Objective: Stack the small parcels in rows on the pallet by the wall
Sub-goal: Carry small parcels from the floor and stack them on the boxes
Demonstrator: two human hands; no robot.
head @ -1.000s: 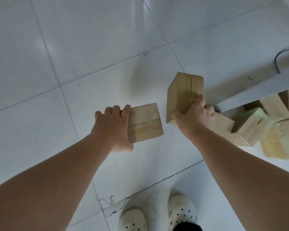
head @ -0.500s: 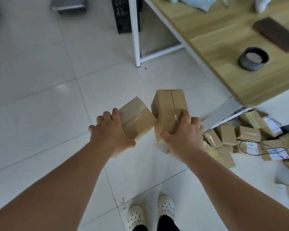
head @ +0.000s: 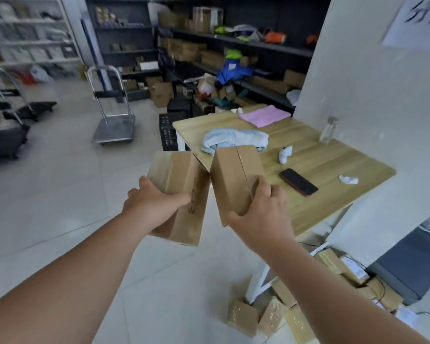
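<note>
Head view: the left hand (head: 154,207) has its fingers (head: 144,182) curled round one parcel (head: 184,189). Just beside it, the right hand (head: 261,214) clasps a second parcel (head: 233,180). Both parcels are held in the air by the surface (head: 333,157). No pallet shows. Carry them level, slightly apart, with a firm grip.

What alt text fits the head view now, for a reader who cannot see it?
The left hand grips the left parcel and the right hand grips the right parcel, both above the floor. A wooden table stands behind them, with more parcels lying at its foot.
</note>
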